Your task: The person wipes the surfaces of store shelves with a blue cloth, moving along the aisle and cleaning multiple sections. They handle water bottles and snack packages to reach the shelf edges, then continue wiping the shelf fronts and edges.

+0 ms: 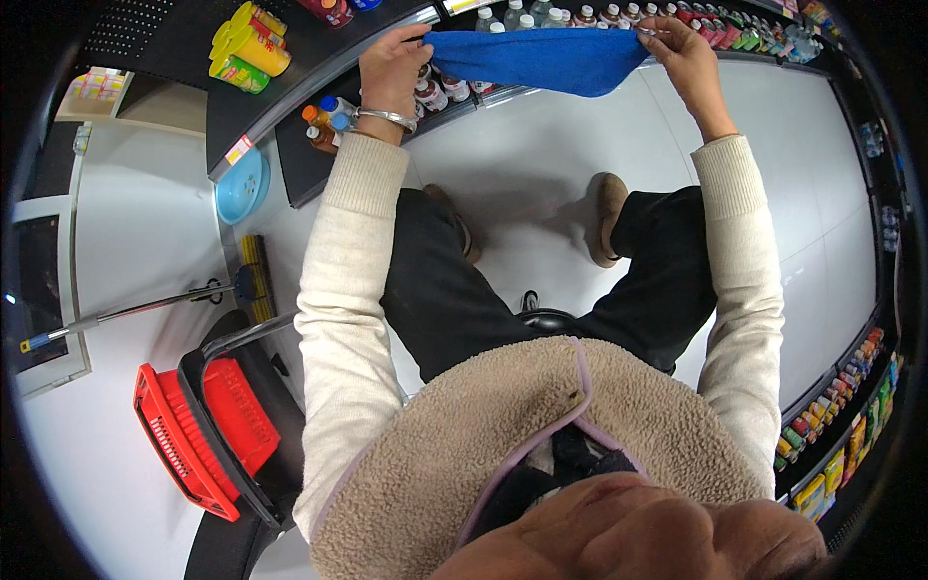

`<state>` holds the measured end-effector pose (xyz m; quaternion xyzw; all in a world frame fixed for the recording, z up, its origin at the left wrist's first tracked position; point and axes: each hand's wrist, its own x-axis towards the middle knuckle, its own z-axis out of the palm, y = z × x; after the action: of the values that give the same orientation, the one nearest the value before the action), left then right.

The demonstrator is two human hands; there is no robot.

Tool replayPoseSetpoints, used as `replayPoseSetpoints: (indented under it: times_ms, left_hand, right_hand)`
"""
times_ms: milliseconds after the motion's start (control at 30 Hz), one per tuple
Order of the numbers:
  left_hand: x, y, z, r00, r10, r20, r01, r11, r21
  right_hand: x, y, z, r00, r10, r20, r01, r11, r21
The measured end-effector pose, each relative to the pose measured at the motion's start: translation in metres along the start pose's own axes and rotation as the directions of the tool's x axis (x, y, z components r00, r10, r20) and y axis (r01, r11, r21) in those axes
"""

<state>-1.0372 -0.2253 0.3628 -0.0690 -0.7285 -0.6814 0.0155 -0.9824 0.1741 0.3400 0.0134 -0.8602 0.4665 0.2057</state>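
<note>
A blue cloth [536,61] is stretched between my two hands, out in front of me above the floor. My left hand [391,76], with a silver bangle at the wrist, pinches one upper corner. The opposite corner is pinched between the thumb and fingers of my right hand [678,54]. The cloth's lower edge hangs free and dips towards the right. Behind it, bottles with dark drink [433,94] on a low shelf are partly hidden. Clear bottles [516,16] stand in a row just beyond its upper edge.
A black shelf [250,123] with snack canisters [254,54] is at the left. Below it are a light-blue basin [241,187] and a sponge mop [254,279]. Red shopping baskets [196,435] rest by a black chair at lower left. Shelves of cans [826,406] line the right.
</note>
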Motion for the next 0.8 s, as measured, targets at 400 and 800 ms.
replayPoseSetpoints:
  times_ms: [400,800]
  left_hand:
    - [0.001,-0.004,-0.007,0.998,0.058,0.027,-0.06,0.997,0.057]
    - [0.006,-0.012,-0.003,0.976,0.218,0.025,-0.219,0.964,0.152]
  right_hand:
    - [0.004,0.01,-0.004,0.997,0.011,0.079,-0.012,1.0,0.018]
    - [0.005,0.015,-0.006,0.998,-0.015,-0.056,0.007,0.988,-0.153]
